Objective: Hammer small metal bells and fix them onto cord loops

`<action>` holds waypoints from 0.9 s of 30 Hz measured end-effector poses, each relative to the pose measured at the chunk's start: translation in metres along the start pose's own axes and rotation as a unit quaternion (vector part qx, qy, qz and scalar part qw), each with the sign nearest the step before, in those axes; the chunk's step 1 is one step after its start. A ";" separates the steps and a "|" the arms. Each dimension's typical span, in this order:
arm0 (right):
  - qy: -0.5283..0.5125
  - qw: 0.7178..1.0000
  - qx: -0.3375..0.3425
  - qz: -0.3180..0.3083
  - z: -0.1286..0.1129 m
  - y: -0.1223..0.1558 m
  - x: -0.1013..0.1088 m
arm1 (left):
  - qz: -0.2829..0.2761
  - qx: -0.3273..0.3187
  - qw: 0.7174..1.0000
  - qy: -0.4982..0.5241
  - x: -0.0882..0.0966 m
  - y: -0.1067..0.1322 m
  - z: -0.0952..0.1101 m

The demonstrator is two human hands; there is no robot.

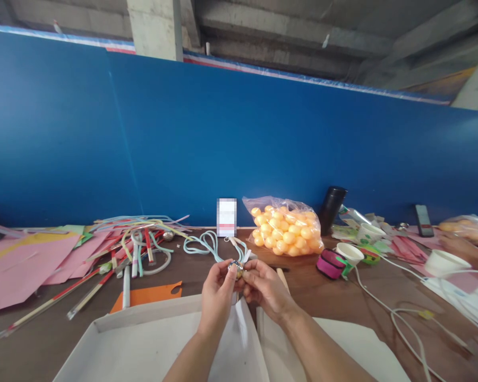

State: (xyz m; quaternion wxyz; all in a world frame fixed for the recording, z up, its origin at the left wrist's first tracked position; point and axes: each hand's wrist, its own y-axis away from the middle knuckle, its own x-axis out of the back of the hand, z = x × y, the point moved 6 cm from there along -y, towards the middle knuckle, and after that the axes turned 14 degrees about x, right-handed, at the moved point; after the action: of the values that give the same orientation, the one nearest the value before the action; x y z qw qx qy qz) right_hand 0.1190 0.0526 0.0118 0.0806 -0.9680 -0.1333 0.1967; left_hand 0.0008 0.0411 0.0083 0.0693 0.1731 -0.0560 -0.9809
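Middle of the table (187, 271), around the far edge of the white tray (143, 339): a shiny metal ball (234, 267), held up. Left hand (218, 291) and right hand (267, 291) both pinch it, one from each side. Looks light, hard, smooth, apt to slip or roll; best held across opposite sides. Cannot tell whether the pale blue cord (201, 248) just beyond joins it.

On the table (195, 273), a bag of ping-pong balls (286, 233) lay behind the right hand (267, 289), left of a flask (332, 210).
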 end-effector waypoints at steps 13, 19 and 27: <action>-0.015 1.000 -0.007 0.005 0.000 0.001 0.000 | 0.021 -0.008 1.000 0.003 0.001 0.003 0.003; -0.022 1.000 -0.003 0.012 0.002 0.001 0.000 | 0.025 -0.012 1.000 -0.011 0.002 0.002 0.001; 0.001 1.000 0.000 0.023 0.000 0.002 -0.001 | 0.017 -0.013 1.000 -0.013 0.001 0.003 0.000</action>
State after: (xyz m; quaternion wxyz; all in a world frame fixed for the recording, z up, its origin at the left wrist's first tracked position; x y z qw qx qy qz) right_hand 0.1187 0.0506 0.0115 0.0763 -0.9710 -0.1108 0.1977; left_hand 0.0003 0.0381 0.0079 0.0879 0.1580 -0.0468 -0.9824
